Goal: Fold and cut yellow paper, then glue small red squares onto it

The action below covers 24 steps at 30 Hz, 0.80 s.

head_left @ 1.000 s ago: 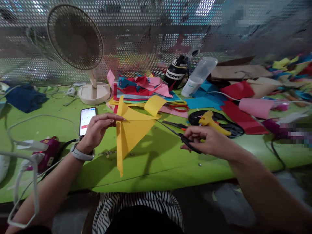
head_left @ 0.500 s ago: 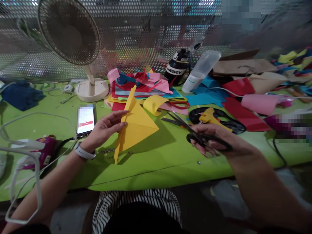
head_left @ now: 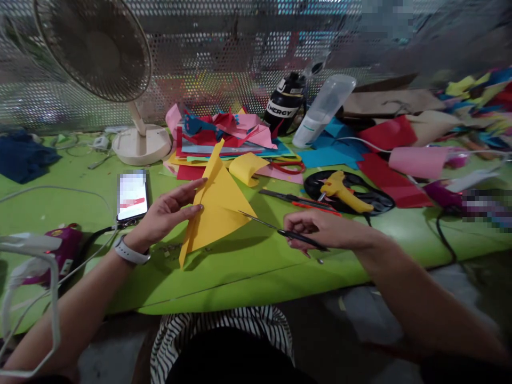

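Fingers of the left hand are pinching folded yellow paper over the green table while the right hand is gripping scissors at its corner.

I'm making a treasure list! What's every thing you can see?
Folded triangular paper: 1, yellow, centre
Curled paper strip: 1, yellow, behind it
Metal scissors: 1, black handle, centre
Plastic glue gun: 1, yellow, right
Flat rounded item: 1, black, under gun
Slim tools: count unclear, dark and orange, beside gun
Scrap paper heap: 1, multicoloured, back centre
Labelled bottle: 1, black, back
Translucent plastic bottle: 1, whitish, back
Round fan: 1, cream, back left
Rectangular phone: 1, white screen, left
Boxy power strip: 1, purple, left
Loose paper sheets: several, red, blue, right
Perforated panel: 1, grey, back
Table: 1, green, underneath
Wristwatch: 1, pale, left wrist
Left hand: 1, bare, holding paper
Right hand: 1, bare, holding scissors
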Each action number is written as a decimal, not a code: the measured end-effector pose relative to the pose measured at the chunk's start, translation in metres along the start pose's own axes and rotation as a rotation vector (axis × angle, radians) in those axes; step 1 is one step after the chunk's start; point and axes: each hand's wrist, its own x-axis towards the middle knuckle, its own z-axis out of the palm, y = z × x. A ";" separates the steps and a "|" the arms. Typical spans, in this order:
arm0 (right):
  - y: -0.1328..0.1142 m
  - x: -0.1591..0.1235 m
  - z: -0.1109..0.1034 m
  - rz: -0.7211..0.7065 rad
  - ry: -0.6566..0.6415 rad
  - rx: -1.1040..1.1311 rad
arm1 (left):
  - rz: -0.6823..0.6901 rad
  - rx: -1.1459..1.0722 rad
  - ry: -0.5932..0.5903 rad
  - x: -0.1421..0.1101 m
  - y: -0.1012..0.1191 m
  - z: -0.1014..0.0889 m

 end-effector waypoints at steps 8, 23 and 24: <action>-0.014 0.014 0.011 -0.024 -0.026 -0.043 | -0.053 0.011 -0.088 -0.002 -0.004 0.004; -0.021 0.031 0.025 -0.024 -0.072 0.118 | -0.094 0.031 -0.170 -0.006 -0.005 0.015; -0.021 0.031 0.026 -0.014 -0.066 0.125 | -0.096 0.023 -0.175 -0.006 -0.005 0.015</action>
